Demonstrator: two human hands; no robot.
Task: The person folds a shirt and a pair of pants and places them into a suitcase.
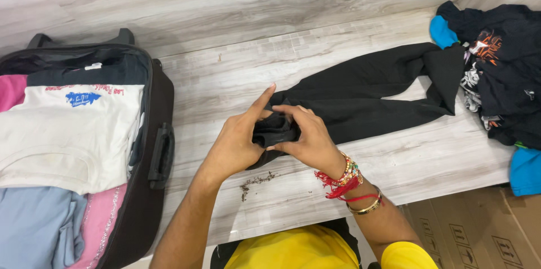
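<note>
Two bare hands closed together on a black garment

The left hand (235, 140) and the right hand (307, 139) meet at the near end of the black garment (360, 97), each gripping its bunched cloth. The left index finger points up above the garment. Both forearms reach forward; the right wrist wears bracelets and red threads.

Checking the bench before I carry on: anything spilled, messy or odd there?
Yes: a small scatter of dark crumbs lies on the pale bench, just below the left hand, near the black trousers both hands are rolling. The right hand grips the same roll.
</note>
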